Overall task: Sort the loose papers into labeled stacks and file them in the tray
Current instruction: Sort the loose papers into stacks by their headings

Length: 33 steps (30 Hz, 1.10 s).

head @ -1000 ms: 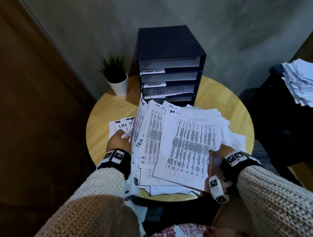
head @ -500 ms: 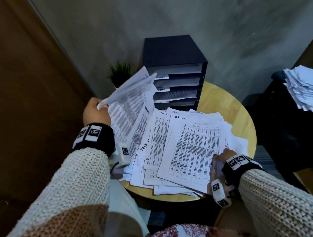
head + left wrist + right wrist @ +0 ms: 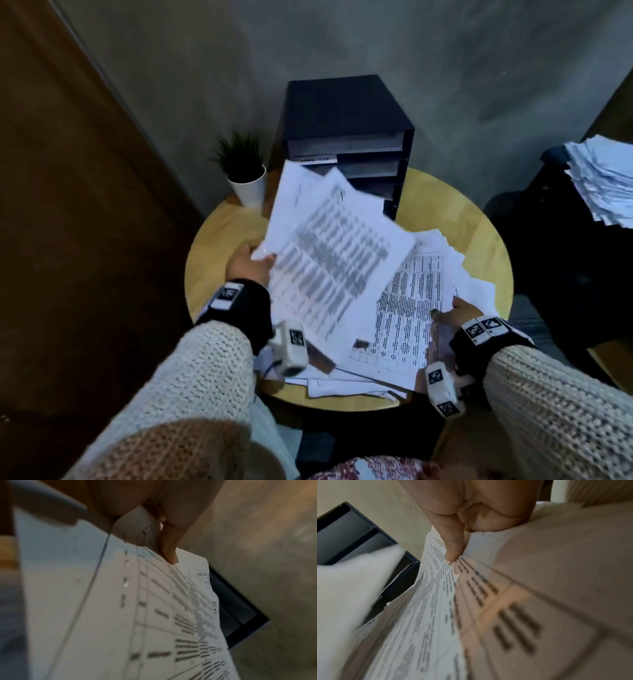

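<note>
My left hand point(image 3: 251, 262) pinches the edge of a bundle of printed sheets point(image 3: 329, 260), lifted and tilted over the round wooden table point(image 3: 479, 240); the same sheets point(image 3: 154, 615) fill the left wrist view under the thumb. A messy pile of papers point(image 3: 411, 308) lies on the table beneath. My right hand point(image 3: 457, 313) grips the near right edge of that pile, thumb on top, as the right wrist view shows on the pile point(image 3: 436, 601). The black filing tray point(image 3: 346, 137) with labeled shelves stands at the back, partly hidden by the lifted sheets.
A small potted plant point(image 3: 245, 171) in a white pot stands left of the tray. Another heap of papers point(image 3: 603, 178) lies on dark furniture at the right. A grey wall is behind and a brown panel at the left.
My left hand lifted a bundle of sheets off the pile's left side, raised it out to the left, then swung it back over the pile. The right hand stayed on the pile's edge.
</note>
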Each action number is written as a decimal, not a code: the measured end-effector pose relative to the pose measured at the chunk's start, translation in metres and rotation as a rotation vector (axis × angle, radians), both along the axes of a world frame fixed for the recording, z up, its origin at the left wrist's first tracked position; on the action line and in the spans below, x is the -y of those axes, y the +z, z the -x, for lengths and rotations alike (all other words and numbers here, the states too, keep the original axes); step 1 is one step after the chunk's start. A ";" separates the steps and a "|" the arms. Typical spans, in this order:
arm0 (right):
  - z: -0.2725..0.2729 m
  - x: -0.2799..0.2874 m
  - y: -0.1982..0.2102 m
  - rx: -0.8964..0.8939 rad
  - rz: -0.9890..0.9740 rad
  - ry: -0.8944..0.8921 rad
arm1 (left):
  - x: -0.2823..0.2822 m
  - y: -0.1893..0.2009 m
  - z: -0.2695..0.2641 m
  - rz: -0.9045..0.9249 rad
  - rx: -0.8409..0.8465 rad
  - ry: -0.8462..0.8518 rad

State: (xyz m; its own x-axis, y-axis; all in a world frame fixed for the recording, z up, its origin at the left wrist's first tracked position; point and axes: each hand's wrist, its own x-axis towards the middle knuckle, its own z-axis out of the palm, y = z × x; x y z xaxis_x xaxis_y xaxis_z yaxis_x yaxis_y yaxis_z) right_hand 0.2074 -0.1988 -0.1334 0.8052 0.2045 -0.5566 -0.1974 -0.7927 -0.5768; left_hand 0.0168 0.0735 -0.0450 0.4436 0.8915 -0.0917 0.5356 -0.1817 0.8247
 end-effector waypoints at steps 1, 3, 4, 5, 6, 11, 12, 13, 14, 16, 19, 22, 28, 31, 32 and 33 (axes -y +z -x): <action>0.001 0.000 0.002 -0.003 0.003 0.009 | 0.006 -0.017 0.001 0.063 -0.056 -0.023; 0.003 0.000 0.005 0.026 0.082 0.019 | 0.015 -0.045 0.006 0.176 -0.129 -0.042; 0.002 0.002 0.007 0.059 0.130 0.032 | 0.018 -0.055 0.008 0.213 -0.153 -0.036; 0.003 0.002 0.009 0.090 0.158 0.051 | 0.019 -0.064 0.009 0.240 -0.156 -0.028; 0.004 0.002 0.012 0.107 0.166 0.068 | 0.021 -0.069 0.010 0.273 -0.135 -0.014; 0.004 0.000 0.019 0.081 0.205 0.143 | 0.018 -0.075 0.012 0.280 -0.258 -0.096; 0.002 0.000 0.017 0.080 0.201 0.147 | 0.016 -0.076 0.012 0.289 -0.303 -0.111; 0.002 0.000 0.017 0.088 0.194 0.144 | 0.016 -0.076 0.012 0.305 -0.343 -0.113; 0.002 0.000 0.017 0.102 0.179 0.146 | 0.017 -0.076 0.012 0.308 -0.379 -0.105; 0.001 0.001 0.016 0.116 0.165 0.124 | 0.017 -0.076 0.010 0.291 -0.465 -0.091; 0.003 0.001 0.019 0.138 0.121 0.059 | 0.015 -0.074 0.012 0.185 -0.551 -0.029; 0.001 0.004 0.025 0.202 0.058 0.020 | 0.010 -0.077 0.014 0.159 -0.434 -0.007; -0.007 0.009 0.059 0.298 -0.064 -0.070 | 0.013 -0.067 0.022 0.144 -0.262 0.015; -0.018 0.008 0.090 0.364 -0.089 -0.070 | 0.013 -0.064 0.024 0.175 -0.208 0.023; -0.022 0.007 0.100 0.395 -0.102 -0.077 | 0.012 -0.063 0.024 0.181 -0.187 0.031; -0.025 0.007 0.109 0.435 -0.123 -0.090 | 0.012 -0.061 0.024 0.180 -0.158 0.058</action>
State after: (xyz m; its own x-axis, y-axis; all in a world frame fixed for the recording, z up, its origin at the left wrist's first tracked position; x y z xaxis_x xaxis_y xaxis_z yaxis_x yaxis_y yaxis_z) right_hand 0.2326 -0.2060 -0.0246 0.9763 0.1660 -0.1389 0.0187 -0.7040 -0.7100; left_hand -0.0075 0.0615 -0.1063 0.3596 0.8781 -0.3156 0.6661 -0.0048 0.7458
